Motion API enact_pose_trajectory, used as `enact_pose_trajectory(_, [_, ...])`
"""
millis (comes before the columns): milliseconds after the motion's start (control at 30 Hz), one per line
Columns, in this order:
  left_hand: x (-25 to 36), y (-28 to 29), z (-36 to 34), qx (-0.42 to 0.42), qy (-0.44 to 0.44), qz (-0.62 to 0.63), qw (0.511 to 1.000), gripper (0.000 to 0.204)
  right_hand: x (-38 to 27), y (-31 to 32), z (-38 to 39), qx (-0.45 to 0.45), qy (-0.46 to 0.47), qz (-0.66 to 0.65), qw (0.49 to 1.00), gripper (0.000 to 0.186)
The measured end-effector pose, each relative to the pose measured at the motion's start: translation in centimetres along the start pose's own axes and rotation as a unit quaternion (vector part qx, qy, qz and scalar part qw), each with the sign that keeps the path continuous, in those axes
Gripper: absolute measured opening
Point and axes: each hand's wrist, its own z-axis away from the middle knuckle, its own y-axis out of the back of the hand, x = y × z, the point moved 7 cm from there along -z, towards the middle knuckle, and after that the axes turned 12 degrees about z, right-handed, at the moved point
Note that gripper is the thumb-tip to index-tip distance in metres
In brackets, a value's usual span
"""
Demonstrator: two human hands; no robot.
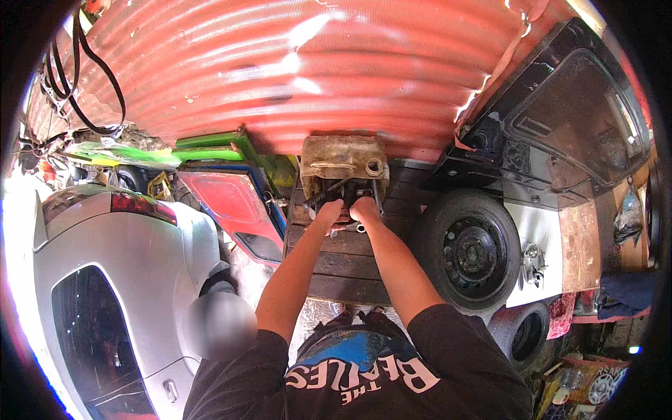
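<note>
Nearest, the dark slatted surface [332,264] runs from its near edge before the person's legs up to the hands, the planks between them bare. A small shiny round-ended piece [360,227] sits just below the right hand [363,208]. That hand and the left hand [329,213] meet close together at a dark part [348,192] near the middle of the far edge; the fingers are bent inward, but I cannot tell whether they are clamped on it or only resting against it. If the grip is loose or one-sided, the part could twist or slip, and knuckles might scrape its edges. Its clearest dark length slants from lower left to upper right; its full long axis is hidden by the hands. Behind it, at the far edge, a stained brownish tank [336,155] lies lengthwise left to right, its round opening at the right end facing the person; a push could shove it against the red corrugated wall [280,84].
</note>
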Motion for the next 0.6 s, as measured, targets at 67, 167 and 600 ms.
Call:
enact_pose_trajectory(67, [-0.5, 0.8, -0.3, -0.004, 0.006, 0.001, 1.000, 0.052, -0.7, 0.7, 1.1, 0.017, 0.009, -0.010, 1.000, 0.034])
enact_pose_trajectory(167, [-0.7, 1.0, -0.6, 0.005, 0.009, -0.020, 1.000, 0.052, -1.0, 1.8, 0.9, 0.010, 0.027, 0.015, 0.999, 0.034])
enact_pose_trajectory(600, [-3.8, -0.5, -5.1, 0.024, -0.011, -0.068, 0.997, 0.034, 0.6, 1.1, 1.3, 0.016, -0.001, 0.037, 0.999, 0.034])
